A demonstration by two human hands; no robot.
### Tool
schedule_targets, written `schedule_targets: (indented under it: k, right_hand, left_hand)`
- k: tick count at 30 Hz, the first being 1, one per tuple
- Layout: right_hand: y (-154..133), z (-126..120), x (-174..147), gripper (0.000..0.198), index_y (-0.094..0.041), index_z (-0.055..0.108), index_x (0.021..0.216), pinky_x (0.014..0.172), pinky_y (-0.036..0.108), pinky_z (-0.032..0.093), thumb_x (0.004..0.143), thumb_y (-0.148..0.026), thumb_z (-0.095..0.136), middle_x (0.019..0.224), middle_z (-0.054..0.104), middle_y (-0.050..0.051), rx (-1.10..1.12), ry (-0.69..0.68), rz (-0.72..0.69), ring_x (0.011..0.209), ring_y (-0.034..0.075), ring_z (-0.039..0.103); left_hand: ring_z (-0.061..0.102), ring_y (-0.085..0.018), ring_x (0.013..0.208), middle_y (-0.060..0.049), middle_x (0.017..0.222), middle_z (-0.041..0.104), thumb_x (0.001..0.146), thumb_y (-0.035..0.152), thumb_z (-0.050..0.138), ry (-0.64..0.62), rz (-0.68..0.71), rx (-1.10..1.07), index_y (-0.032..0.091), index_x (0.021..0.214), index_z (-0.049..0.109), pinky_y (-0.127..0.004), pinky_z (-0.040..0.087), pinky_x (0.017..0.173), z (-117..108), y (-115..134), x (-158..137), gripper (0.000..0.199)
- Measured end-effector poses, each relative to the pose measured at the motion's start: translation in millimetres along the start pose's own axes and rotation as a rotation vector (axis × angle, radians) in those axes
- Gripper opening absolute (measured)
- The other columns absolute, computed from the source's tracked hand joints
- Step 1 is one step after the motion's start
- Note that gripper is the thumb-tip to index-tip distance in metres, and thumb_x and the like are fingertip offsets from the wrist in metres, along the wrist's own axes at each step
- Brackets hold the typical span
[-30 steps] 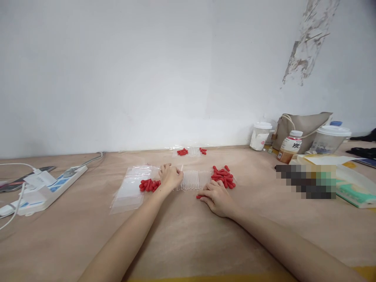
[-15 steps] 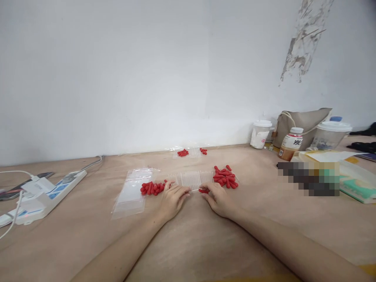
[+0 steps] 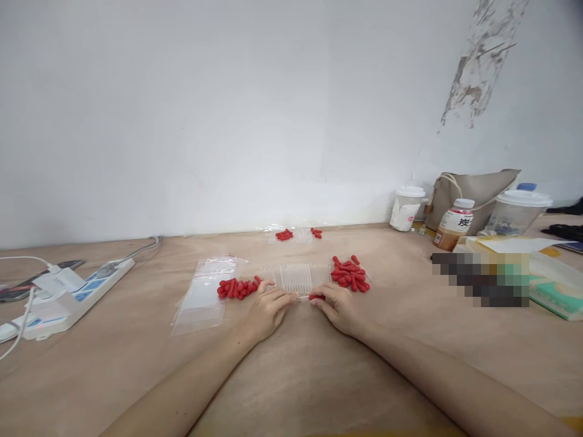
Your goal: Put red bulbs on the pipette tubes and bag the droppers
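Drawing the left hand [image 3: 271, 309] nearer since a second ago, from over the left end of the clear row to its near edge, and bringing it close to the right hand [image 3: 339, 308]. Facing a white wall [image 3: 228, 121]. Reaching over a brown worktop [image 3: 291, 376]. Leaving a grey bag [image 3: 478, 189] far to the right and a power strip [image 3: 102, 288] far to the left. Passing just right of flat plastic bags [image 3: 207, 291]. Working at a row of clear sticks [image 3: 298, 278], between a left red heap [image 3: 237, 289] and a right red heap [image 3: 350, 273]. Pinching one red piece [image 3: 316, 297] in the right fingertips, near the row's near edge. Closing the left fingertips, apparently gripping a thin clear stick [image 3: 303, 297] between both hands; not being able to tell whether stick and piece are touching.
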State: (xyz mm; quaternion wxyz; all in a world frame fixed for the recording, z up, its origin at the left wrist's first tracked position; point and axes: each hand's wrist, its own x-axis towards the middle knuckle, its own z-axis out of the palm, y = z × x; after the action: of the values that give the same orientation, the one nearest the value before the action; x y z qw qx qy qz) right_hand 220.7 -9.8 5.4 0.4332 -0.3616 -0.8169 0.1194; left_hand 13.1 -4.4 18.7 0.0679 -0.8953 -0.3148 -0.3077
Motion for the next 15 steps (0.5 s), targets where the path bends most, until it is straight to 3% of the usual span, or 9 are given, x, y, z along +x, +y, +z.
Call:
schedule_targets:
  k: [15]
  right_hand:
    - [5.1, 2.7, -4.4, 0.013, -0.018, 0.058, 0.083, 0.069, 0.027, 0.042, 0.083, -0.021, 0.046, 0.077, 0.061, 0.004, -0.046, -0.031, -0.170, 0.075, 0.014, 0.053]
  left_hand:
    - [0.057, -0.014, 0.067, -0.002, 0.073, 0.065, 0.087, 0.012, 0.037, 0.004, 0.141, -0.033, 0.017, 0.092, 0.057, -0.030, 0.029, 0.068, 3.4, 0.9, -1.8, 0.021]
